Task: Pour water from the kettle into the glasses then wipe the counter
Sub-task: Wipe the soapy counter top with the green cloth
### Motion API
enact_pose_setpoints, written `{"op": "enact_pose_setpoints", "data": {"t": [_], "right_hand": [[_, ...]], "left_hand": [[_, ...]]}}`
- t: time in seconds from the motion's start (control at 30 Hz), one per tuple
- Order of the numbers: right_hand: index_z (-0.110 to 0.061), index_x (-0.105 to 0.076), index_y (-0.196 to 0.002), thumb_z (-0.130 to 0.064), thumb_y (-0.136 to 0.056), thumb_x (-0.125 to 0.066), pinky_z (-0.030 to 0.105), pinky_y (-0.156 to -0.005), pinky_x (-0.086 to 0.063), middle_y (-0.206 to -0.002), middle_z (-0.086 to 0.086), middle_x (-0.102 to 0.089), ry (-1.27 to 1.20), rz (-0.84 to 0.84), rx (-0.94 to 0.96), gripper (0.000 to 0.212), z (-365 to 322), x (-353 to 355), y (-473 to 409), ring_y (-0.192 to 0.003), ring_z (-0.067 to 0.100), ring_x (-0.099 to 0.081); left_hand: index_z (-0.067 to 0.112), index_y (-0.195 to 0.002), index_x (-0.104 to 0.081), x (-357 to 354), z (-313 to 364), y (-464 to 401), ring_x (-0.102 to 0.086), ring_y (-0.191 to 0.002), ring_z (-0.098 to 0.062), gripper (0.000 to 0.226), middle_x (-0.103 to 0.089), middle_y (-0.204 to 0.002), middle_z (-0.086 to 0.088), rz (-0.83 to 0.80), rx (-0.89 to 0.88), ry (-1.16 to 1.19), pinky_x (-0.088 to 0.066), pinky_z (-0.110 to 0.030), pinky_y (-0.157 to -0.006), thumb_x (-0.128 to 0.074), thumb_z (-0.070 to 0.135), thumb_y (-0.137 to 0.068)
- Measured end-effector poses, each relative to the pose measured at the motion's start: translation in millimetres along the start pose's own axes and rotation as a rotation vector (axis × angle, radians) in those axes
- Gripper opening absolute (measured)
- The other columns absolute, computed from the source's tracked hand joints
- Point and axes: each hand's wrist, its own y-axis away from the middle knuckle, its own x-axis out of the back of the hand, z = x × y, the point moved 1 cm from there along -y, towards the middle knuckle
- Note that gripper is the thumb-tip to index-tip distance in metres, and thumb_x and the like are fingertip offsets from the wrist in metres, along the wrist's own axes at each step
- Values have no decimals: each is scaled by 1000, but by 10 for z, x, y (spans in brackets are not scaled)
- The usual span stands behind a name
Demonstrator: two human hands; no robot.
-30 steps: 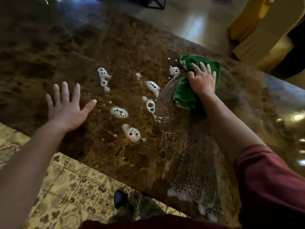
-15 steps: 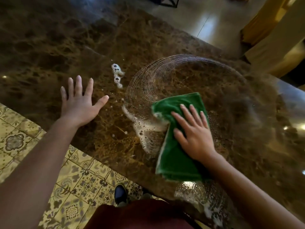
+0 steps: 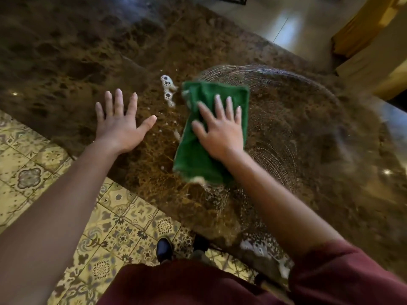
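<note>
2 hands flat on a wet brown worktop (image 3: pixel 66 62).
Curved wet streaks arc across the stone. The right hand (image 3: pixel 222 130) presses a green cloth (image 3: pixel 193 150) down with straight, spread fingers; the left hand (image 3: pixel 121 126) lies flat and wide just beside it, holding nothing. Foam (image 3: pixel 167 90) sits near the cloth's far corner.

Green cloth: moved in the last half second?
Yes. The green cloth, under the right hand, slid away from the counter's near edge toward the foam patch, now almost touching it.
</note>
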Motion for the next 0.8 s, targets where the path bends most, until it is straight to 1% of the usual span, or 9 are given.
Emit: {"op": "enact_pose_setpoints", "data": {"t": [0.1, 0.2, 0.3, 0.37, 0.47, 0.53, 0.6, 0.67, 0.8], "right_hand": [[-44, -22, -163, -71, -101, -22, 58, -128, 1, -176, 3, -9, 17, -14, 144, 68, -46, -114, 833, -162, 32, 4], [-45, -24, -162, -73, -100, -24, 57, -129, -2, -175, -2, -10, 53, -5, 90, 68, 372, -94, 1135, -162, 28, 1], [-42, -24, -162, -74, -96, -21, 55, -129, -1, -175, -1, -12, 63, 13, -124, 73, 790, 26, 792, -162, 27, -1], [-40, -22, -163, -73, -96, -21, 55, -129, 2, -176, 2, -8, 27, 24, -253, 75, 893, 89, 375, -162, 29, 1], [-36, -23, -164, -68, -98, -24, 61, -127, 2, -175, 9, -8, -38, 58, -370, 74, 724, 158, -312, -161, 36, 2], [-34, -23, -164, -66, -98, -24, 64, -126, 2, -175, 13, -9, -51, 59, -390, 74, 444, 188, -669, -160, 41, 1], [-34, -23, -164, -66, -97, -22, 64, -125, 2, -174, 15, -9, -45, 46, -318, 74, 128, 169, -823, -160, 42, 1], [-38, -22, -164, -70, -97, -20, 62, -126, 4, -175, 12, -7, -24, 19, -165, 74, -140, 98, -709, -160, 40, 2], [-42, -22, -163, -73, -98, -21, 58, -128, 0, -175, 6, -9, 16, -7, 89, 72, -260, -83, 255, -162, 34, 2]], "left_hand": [[30, -161, 10, 3, -12, -4, 27, -152, -27, 94, 23, -167, -8, 9, 3, -3, 15, -51, -123, -8, 85, -86], [30, -161, 10, 3, -14, 5, 27, -152, -28, 94, 22, -167, -8, 22, -16, -7, 16, -51, -122, -9, 85, -87], [29, -161, 11, 8, -7, 8, 27, -152, -28, 92, 23, -167, -9, 26, -23, -13, 16, -52, -122, -9, 84, -89], [29, -161, 11, 18, 3, 10, 27, -152, -29, 91, 23, -167, -10, 24, -18, -20, 16, -52, -122, -7, 83, -89], [28, -161, 11, 16, 16, 11, 27, -152, -29, 91, 24, -167, -10, 19, -5, -32, 16, -52, -122, -6, 82, -89], [28, -161, 11, 7, 12, 1, 27, -152, -29, 91, 24, -167, -10, 19, -3, -33, 15, -53, -122, -6, 82, -89], [28, -161, 11, 2, 10, -3, 27, -152, -30, 91, 24, -167, -11, 15, -6, -34, 15, -53, -122, -6, 82, -89], [28, -161, 11, 3, 8, -5, 27, -152, -30, 91, 23, -167, -11, 16, -5, -32, 15, -53, -123, -7, 82, -90], [28, -161, 9, 10, 4, -17, 26, -152, -29, 91, 22, -167, -11, 17, -4, -23, 14, -53, -123, -10, 82, -90]]}}
